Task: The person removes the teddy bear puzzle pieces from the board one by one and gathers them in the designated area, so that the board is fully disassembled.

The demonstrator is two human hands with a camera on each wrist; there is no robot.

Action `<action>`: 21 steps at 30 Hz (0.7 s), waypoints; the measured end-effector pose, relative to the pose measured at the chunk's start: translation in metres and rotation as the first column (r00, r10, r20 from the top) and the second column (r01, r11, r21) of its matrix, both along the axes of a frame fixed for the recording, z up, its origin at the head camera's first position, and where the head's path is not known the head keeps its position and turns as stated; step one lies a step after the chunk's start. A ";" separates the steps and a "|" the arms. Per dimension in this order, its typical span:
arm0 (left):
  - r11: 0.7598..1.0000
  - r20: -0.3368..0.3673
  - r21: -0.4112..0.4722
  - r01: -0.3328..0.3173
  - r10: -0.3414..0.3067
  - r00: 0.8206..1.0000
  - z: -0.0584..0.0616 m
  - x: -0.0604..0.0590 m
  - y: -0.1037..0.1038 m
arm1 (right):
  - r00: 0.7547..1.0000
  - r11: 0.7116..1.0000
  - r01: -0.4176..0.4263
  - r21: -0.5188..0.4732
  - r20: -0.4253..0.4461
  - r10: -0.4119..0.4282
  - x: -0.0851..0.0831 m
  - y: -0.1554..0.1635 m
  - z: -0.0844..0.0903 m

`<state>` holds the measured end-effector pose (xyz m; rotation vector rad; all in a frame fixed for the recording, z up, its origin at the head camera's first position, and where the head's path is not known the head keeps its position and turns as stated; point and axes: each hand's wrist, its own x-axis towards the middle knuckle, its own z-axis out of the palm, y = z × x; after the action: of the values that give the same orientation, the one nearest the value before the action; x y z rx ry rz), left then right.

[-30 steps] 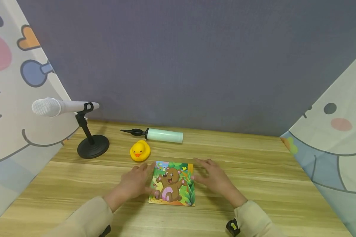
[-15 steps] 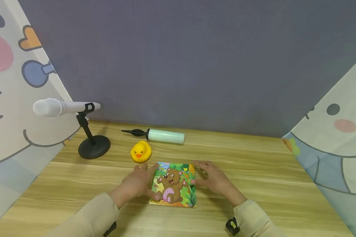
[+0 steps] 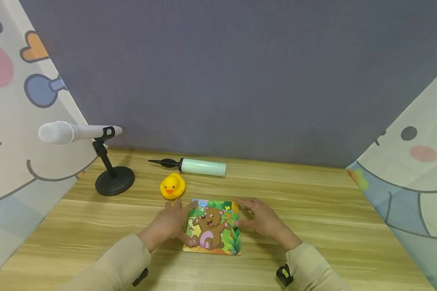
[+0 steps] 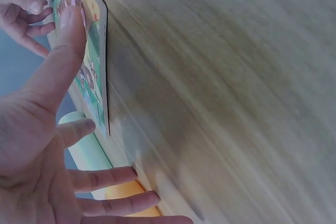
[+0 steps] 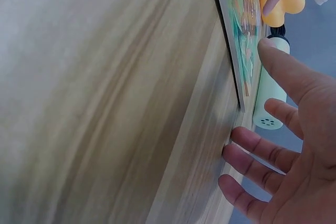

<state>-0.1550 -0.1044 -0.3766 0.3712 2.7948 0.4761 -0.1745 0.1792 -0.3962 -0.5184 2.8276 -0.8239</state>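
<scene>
A thin square picture board with a cartoon brown bear lies flat on the wooden table between both hands. At its left side is my left hand, fingers spread. The thumb reaches over the board's lower left edge and the index finger is by its upper left corner; whether they touch it I cannot tell. My right hand is at the right edge, its thumb and index fingertips close to the board. In the right wrist view that hand's fingers are extended and hold nothing.
Behind the board sits a yellow rubber duck, and beyond it lies a pale green hand pump with a black nozzle. A white microphone on a black stand stands at the left. A grey panel backs the table.
The left hand has shifted slightly right, its thumb further over the board's lower left part. The right hand has edged slightly left toward the board. The board stays nearly in place.
</scene>
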 end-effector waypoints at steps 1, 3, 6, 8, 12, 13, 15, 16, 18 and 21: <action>1.000 0.002 -0.006 -0.001 0.001 1.000 0.000 0.000 0.000 | 1.000 1.000 -0.005 0.002 0.000 0.005 0.000 0.000 0.000; 1.000 0.009 -0.014 -0.005 0.006 1.000 0.000 -0.001 0.001 | 1.000 1.000 -0.014 0.004 0.002 0.014 -0.001 0.001 0.000; 1.000 0.011 -0.022 -0.010 0.010 1.000 -0.001 -0.002 0.002 | 0.999 0.999 -0.032 0.017 -0.001 0.032 -0.002 0.002 0.000; 1.000 0.010 -0.025 -0.011 0.012 1.000 -0.001 -0.002 0.002 | 0.999 0.999 -0.044 0.027 -0.004 0.044 -0.002 0.002 0.000; 0.999 0.006 -0.034 -0.008 0.008 1.000 -0.001 -0.002 0.001 | 0.999 0.998 -0.049 0.028 -0.001 0.049 -0.002 0.002 0.001; 0.999 0.005 -0.038 -0.008 0.008 1.000 -0.001 -0.001 0.001 | 0.999 0.998 -0.051 0.028 -0.001 0.051 -0.002 0.002 0.001; 0.999 0.003 -0.052 -0.011 0.011 1.000 -0.002 0.000 0.001 | 0.999 0.998 -0.050 0.032 -0.005 0.051 -0.002 0.001 0.001; 0.998 0.005 -0.063 -0.016 0.016 1.000 -0.002 0.001 0.001 | 0.999 0.998 -0.053 0.037 -0.010 0.053 -0.002 0.001 0.001; 0.996 0.006 -0.090 -0.027 0.028 1.000 -0.002 0.002 0.002 | 0.998 0.997 -0.055 0.050 -0.021 0.057 -0.002 0.000 0.001; 0.991 0.011 -0.127 -0.051 0.053 0.999 -0.001 0.003 0.003 | 0.998 0.996 -0.057 0.070 -0.037 0.060 -0.001 -0.001 0.001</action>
<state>-0.1520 -0.1010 -0.3775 0.2666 2.8082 0.3084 -0.1760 0.1784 -0.3949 -0.6102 2.8493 -0.7112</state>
